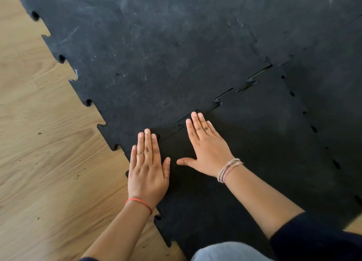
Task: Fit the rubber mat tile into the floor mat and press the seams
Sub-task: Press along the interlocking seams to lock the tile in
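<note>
Left hand (147,172): yours lies flat, fingers together, on the tile's (244,172) left edge.
Right hand (205,151): flat on the tile, thumb spread, fingertips at the seam (225,96).
Mat (156,55): beyond the seam, which gapes farther right.

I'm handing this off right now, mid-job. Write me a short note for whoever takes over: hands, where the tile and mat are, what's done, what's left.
Left hand: flat, palm down, fingers together, on the near-left corner of the rubber mat tile, fingertips at the seam.
Right hand: flat, palm down, thumb spread, fingertips on the same seam, further along.
The tile lies in place against the floor mat, on the wooden floor.
Done: the seam near the hands looks closed.
Left: dark gaps still show along the seam beyond the right hand; small gaps also dot the tile's right-side seam. Press those down.
</note>
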Available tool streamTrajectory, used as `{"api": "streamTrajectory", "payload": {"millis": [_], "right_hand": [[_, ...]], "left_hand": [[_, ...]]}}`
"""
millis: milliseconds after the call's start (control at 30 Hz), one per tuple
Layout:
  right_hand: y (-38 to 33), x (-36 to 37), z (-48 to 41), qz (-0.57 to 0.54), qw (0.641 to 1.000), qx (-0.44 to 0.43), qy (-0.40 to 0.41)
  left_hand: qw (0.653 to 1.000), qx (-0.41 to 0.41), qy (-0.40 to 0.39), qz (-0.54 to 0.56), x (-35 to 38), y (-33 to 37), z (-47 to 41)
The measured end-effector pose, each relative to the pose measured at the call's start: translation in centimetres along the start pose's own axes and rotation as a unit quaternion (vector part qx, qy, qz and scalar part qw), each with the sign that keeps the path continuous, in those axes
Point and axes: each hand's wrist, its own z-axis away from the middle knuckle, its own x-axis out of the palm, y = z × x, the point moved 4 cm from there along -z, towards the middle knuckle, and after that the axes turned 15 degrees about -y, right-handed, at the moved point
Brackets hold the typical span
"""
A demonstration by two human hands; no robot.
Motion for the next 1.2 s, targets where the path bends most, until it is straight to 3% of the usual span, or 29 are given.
{"api": "streamTrajectory", "payload": {"millis": [133,233,400,900,1033,1133,1200], "right_hand": [[0.4,-2.1,0.0,-0.022,0.999,-0.011,-0.043],[1.4,-1.6,0.5,-0.059,0.998,-0.028,-0.007],[8.4,0.2,1.2,-0.093,0.988,0.109,0.057],[10.7,-2.1,-0.6,-0.051,0.996,0.074,-0.025],[11.3,-1.6,-0.2,-0.086,0.995,0.044,0.004],[13.9,-1.0,0.8,-0.154,0.98,0.105,0.074],[16.7,-1.1,1.4,-0.141,0.975,0.151,0.084]], "left_hand": [[1.0,0.005,-0.003,-0.001,-0.1,0.0,0.4],[1.0,0.03,-0.002,-0.001,-0.3,0.7,-0.6],[0.979,0.183,-0.036,-0.079,0.6,7.3,-5.5],[0.98,0.166,-0.048,-0.1,0.8,8.4,-6.7],[0.974,0.181,-0.079,-0.107,0.6,9.4,-7.6],[0.963,0.227,-0.056,-0.132,-0.3,12.1,-10.4],[0.952,0.269,-0.056,-0.133,-0.3,13.5,-11.9]]}}
